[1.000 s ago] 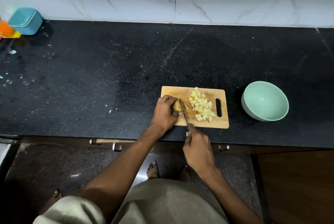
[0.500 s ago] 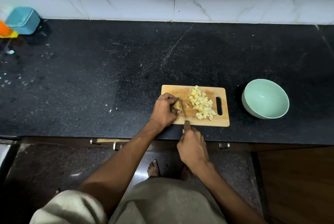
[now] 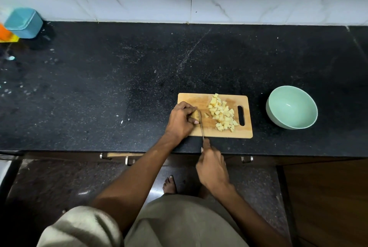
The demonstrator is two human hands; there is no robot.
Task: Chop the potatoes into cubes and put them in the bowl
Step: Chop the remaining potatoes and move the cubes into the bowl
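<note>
A wooden cutting board (image 3: 211, 134) lies near the counter's front edge. On its left part my left hand (image 3: 181, 121) grips a small potato piece (image 3: 194, 114). The knife (image 3: 201, 125) has its blade against that piece, edge down on the board. My right hand (image 3: 212, 165) grips the knife handle in front of the board, forefinger stretched along the top. A pile of pale yellow potato cubes (image 3: 222, 114) covers the board's right half. A mint-green bowl (image 3: 291, 107) with nothing in it stands to the right of the board.
The black stone counter (image 3: 119, 87) runs wide to the left and behind the board. A blue container (image 3: 23, 22) and an orange object (image 3: 5, 33) stand at the far left by the marble wall. Small potato scraps (image 3: 125, 120) lie left of the board. Drawer handles (image 3: 127, 160) sit below the edge.
My right hand has drawn the knife back toward me, so the blade slid along the potato piece. My left hand stays on the piece.
</note>
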